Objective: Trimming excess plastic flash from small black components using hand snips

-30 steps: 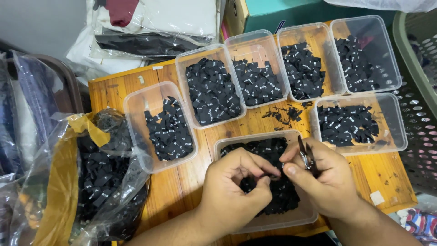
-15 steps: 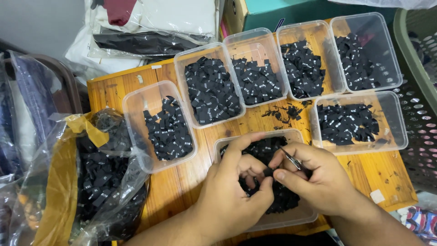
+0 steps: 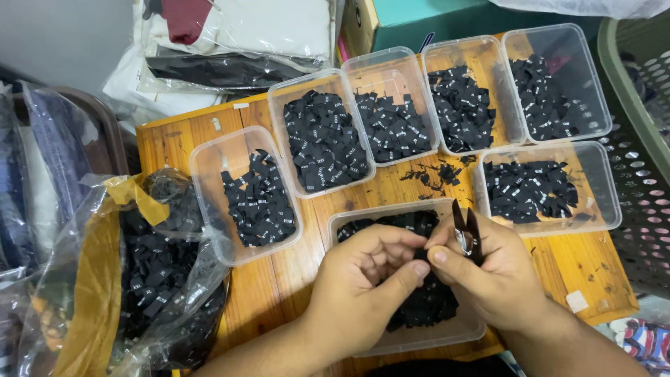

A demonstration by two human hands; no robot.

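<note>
My left hand [image 3: 363, 279] pinches a small black label [image 3: 421, 253], light and limp, best held by its edge; my right hand [image 3: 488, 276] grips thread snips [image 3: 466, 230].

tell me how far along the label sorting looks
Looks done: six clear tubs on the wooden table already hold piles of small black labels. In hand: the left hand pinches a label against the right hand, which grips small black snips, over the nearest tub. Left: that tub and the plastic bag are full of labels.
</note>
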